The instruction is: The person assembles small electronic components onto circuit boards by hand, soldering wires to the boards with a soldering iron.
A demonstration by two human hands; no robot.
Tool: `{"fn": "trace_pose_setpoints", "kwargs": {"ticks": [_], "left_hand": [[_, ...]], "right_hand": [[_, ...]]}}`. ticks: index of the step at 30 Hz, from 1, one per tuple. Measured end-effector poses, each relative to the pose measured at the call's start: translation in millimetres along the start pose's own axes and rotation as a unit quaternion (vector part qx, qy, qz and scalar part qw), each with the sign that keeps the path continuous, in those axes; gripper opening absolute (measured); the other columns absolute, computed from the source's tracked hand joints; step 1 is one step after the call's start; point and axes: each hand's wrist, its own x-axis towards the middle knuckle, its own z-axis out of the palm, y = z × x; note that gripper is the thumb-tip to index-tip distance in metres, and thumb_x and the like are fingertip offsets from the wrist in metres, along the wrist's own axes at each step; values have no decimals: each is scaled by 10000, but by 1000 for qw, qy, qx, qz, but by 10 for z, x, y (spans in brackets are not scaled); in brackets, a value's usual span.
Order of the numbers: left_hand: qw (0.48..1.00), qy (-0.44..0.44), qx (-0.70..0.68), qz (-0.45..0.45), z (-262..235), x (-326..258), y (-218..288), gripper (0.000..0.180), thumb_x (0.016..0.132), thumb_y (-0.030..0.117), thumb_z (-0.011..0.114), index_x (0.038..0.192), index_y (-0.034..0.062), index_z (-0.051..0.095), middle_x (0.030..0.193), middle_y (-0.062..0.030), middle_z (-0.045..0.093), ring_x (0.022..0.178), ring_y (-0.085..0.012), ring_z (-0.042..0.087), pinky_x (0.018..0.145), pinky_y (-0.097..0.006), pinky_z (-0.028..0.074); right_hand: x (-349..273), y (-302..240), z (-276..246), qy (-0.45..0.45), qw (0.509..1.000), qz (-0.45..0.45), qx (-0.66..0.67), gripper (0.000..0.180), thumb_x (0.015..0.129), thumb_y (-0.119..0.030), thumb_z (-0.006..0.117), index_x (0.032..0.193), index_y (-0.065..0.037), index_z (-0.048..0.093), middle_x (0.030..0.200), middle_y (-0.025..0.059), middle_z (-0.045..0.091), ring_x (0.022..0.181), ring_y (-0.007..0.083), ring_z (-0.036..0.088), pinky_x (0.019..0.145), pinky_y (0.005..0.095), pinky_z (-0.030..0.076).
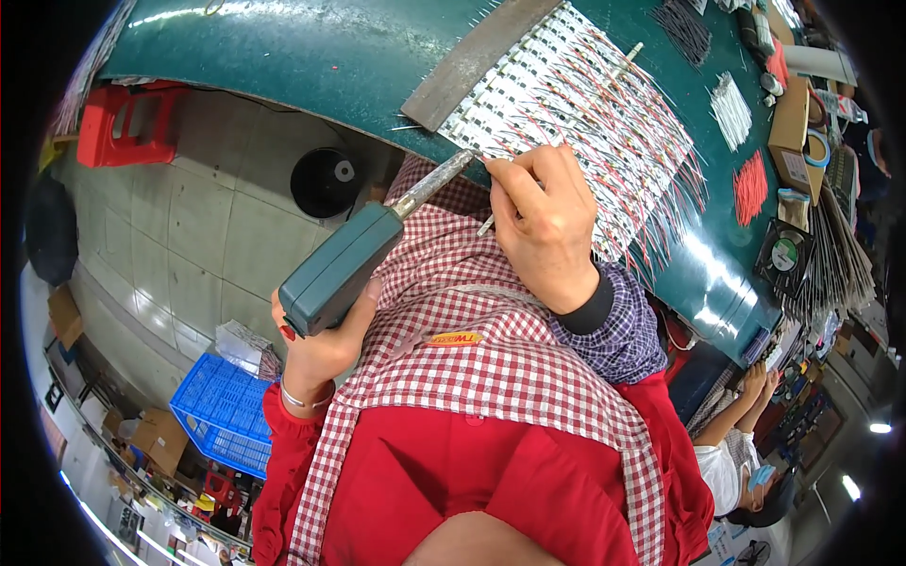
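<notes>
In my left hand (326, 351) is a dark green soldering gun (344, 259), its body boxy. The gun's metal tip reaches up to the near left corner of a white board panel (505, 90). Several rows of small dark parts line that panel, and many thin red and white wires (618, 132) fan out from it. Right beside the tip, my right hand (547, 226) is closed in a pinch, apparently on the end of a thin wire; the fingers hide most of it. A flat dark bar (486, 66) lies along the panel's left edge.
Wire bundles, white (730, 111), red (750, 189) and black (681, 30), lie on the green table (283, 52). Beyond are a cardboard box (793, 141) and a small fan (785, 255). A red stool (127, 123), black bin (324, 182) and blue crate (222, 410) stand left. Another person (731, 467) works at right.
</notes>
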Motion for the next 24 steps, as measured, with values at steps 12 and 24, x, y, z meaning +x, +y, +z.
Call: {"fn": "trace_pose_setpoints", "kwargs": {"ticks": [12,24], "left_hand": [[991,70,-109,-46,67,66,-93,365,813,-43,693,1167,-52,601,1040,-119,662,615,-88,540,538,-220,422],[958,258,-85,95,811,942,-261,283,819,19,751,1076,-50,657,1032,-93,690,890,-150,639,777,-289,514]], "right_hand": [[5,30,53,-16,1000,-8,-1,186,677,42,695,839,-26,635,754,67,508,709,232,515,583,341,433],[174,300,-531,106,992,58,44,165,696,71,674,827,-27,653,794,101,577,771,286,565,645,372,460]]}}
